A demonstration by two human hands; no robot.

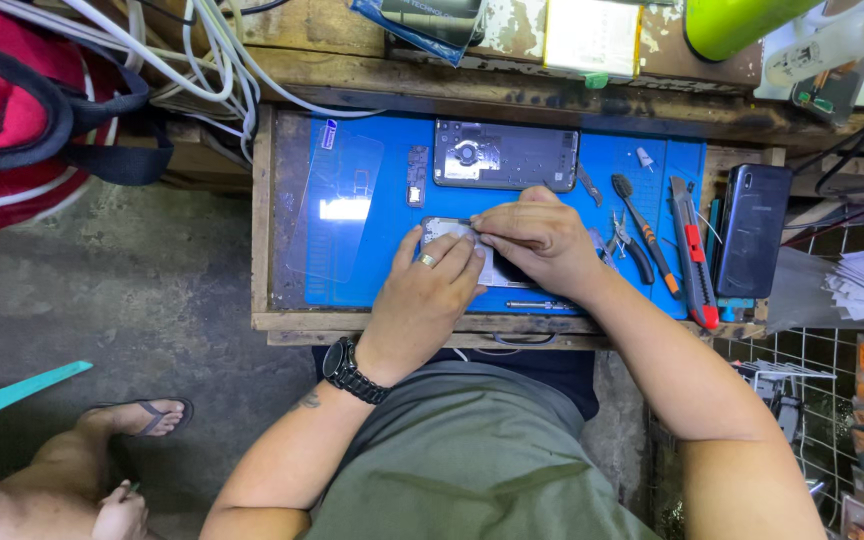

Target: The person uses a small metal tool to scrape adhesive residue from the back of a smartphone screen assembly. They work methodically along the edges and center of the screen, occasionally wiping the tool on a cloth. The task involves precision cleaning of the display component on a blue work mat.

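My left hand [430, 285], with a ring and a black wristwatch, presses down on a small phone part with a pale back [449, 232] lying on the blue work mat [382, 170]. My right hand [542, 240] rests over the same part and pinches a thin dark tool whose tip [464, 221] touches its top edge. An opened phone body [505, 155] with exposed insides lies just beyond my hands. A clear glass screen sheet [337, 205] lies at the mat's left.
Right of my hands lie small pliers [630, 245], a screwdriver [644, 232], a red utility knife [692, 255] and a dark phone [752, 230]. White cables [202, 60] and a red bag [22, 110] sit upper left. Another person's leg and sandal [142, 415] are lower left.
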